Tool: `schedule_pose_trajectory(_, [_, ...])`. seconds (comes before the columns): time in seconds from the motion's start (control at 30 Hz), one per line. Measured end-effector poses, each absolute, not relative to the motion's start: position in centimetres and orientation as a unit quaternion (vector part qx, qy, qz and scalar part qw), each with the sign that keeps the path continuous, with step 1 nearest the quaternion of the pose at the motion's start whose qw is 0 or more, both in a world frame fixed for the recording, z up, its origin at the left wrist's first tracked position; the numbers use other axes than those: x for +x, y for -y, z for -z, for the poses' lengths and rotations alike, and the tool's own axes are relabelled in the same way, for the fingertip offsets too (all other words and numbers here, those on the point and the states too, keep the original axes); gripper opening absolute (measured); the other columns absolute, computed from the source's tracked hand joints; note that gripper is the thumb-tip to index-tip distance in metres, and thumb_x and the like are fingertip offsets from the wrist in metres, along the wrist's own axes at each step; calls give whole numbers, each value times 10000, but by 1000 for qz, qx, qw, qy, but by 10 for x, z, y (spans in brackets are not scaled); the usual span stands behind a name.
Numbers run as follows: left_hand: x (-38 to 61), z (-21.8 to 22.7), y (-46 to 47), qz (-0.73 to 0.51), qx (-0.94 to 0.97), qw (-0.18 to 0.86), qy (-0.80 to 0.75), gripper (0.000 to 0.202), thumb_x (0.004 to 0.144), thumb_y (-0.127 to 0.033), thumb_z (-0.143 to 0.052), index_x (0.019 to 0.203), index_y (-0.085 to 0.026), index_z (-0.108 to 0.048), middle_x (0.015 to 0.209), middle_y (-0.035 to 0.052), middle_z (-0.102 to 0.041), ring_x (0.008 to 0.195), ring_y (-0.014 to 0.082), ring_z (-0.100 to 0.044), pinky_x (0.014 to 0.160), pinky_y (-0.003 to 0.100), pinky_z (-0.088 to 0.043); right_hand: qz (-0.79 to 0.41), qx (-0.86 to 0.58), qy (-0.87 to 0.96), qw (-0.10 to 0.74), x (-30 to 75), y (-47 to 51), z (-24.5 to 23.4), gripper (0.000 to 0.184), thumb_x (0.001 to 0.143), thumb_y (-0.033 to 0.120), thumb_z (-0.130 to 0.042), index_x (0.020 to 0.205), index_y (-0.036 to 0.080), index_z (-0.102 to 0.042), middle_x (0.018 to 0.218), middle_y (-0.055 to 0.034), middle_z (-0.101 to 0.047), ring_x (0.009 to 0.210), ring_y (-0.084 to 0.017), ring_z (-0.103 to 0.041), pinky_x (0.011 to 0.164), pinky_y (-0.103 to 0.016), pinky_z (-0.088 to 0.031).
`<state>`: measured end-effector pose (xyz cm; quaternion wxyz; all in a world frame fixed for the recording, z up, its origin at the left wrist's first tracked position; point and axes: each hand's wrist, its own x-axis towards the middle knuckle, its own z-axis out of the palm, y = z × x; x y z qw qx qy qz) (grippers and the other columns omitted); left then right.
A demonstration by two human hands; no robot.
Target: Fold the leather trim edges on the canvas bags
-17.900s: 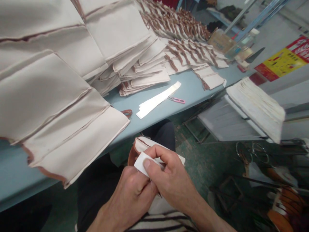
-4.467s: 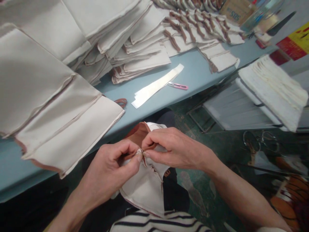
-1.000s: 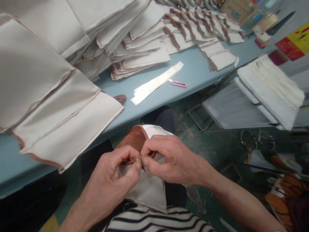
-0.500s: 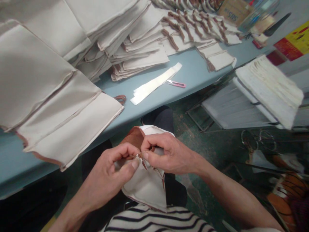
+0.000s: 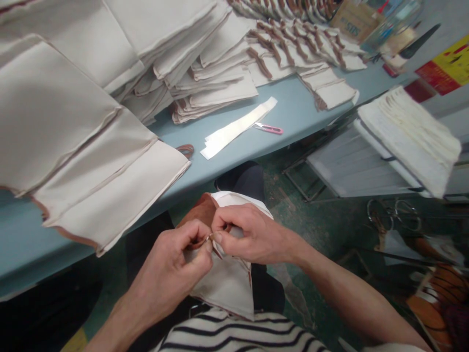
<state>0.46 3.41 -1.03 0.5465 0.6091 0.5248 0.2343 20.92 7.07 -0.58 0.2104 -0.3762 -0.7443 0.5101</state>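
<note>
Across my lap lies a sewn bag piece, cream on the outside, with brown leather showing at its far left. My left hand pinches its edge between thumb and fingertips. Right beside it, my right hand is closed on the same edge, thumb against bent forefinger. The fingertips of both hands almost touch, and they partly hide the gripped spot. A small brown-edged flap hangs just below them.
On the blue-topped table rest stacked cream panels, white strips, pink-handled snips and a brown cord loop. To the right stands a rack with pale sheets; scissors lie below.
Both hands keep pinching the bag piece's edge, with small finger shifts. The left hand has turned slightly and its fingertips sit closer to the right hand's. The view has shifted a little.
</note>
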Motion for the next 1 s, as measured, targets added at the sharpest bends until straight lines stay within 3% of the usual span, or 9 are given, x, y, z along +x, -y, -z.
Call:
schedule_pose_trajectory(0.17, [-6,19,-43,-251,514,657,-491,271,875,-399,-702,723,-177,-663,620,-46,-558,559,104,-440,508,192,-371,-544,-337,741,204,209,-82,14,128,938,160,-570,823,213,-554,760,54,-577,692,-118,-492,671,-249,-401])
schedule_pose_trajectory(0.27, [-9,21,-41,-274,444,687,-506,329,892,-460,-758,742,-180,-675,601,-56,-564,517,84,-405,470,172,-337,-449,-373,768,265,209,-80,11,96,994,204,-616,905,214,-581,911,-4,-673,855,-159,-605,808,-290,-478])
schedule_pose_trajectory(0.37, [-9,19,-37,-281,428,686,-517,366,914,-507,-767,772,-175,-705,646,-33,-632,548,88,-456,483,155,-361,-332,-382,790,345,211,-73,6,66,989,200,-665,1001,220,-602,1024,-56,-734,1008,-204,-671,929,-346,-520])
schedule_pose_trajectory(0.5, [-5,10,-37,-285,434,675,-525,337,893,-489,-786,796,-168,-750,670,-4,-698,579,107,-538,516,156,-422,-225,-398,802,385,210,-62,-3,55,980,185,-675,964,212,-630,964,-60,-762,953,-200,-698,876,-336,-531])
schedule_pose_trajectory(0.67, [2,-1,-38,-276,476,637,-540,281,888,-434,-751,801,-169,-779,687,20,-741,597,135,-585,528,181,-462,-332,-479,771,257,207,-57,-19,134,930,211,-733,815,186,-667,744,18,-714,666,-122,-640,645,-258,-447])
schedule_pose_trajectory(0.8, [7,-2,-35,-249,508,611,-554,291,909,-427,-698,837,-164,-799,702,34,-757,630,153,-602,550,199,-468,-419,-506,736,163,205,-64,-30,143,872,131,-715,756,186,-653,656,62,-654,608,-89,-580,602,-235,-379])
schedule_pose_trajectory(1.0, [11,2,-37,-250,479,633,-554,279,826,-413,-747,721,-155,-744,612,-14,-627,559,112,-477,497,183,-389,-518,-490,697,80,208,-81,-30,145,834,115,-681,719,186,-628,590,68,-585,552,-84,-508,511,-216,-306])
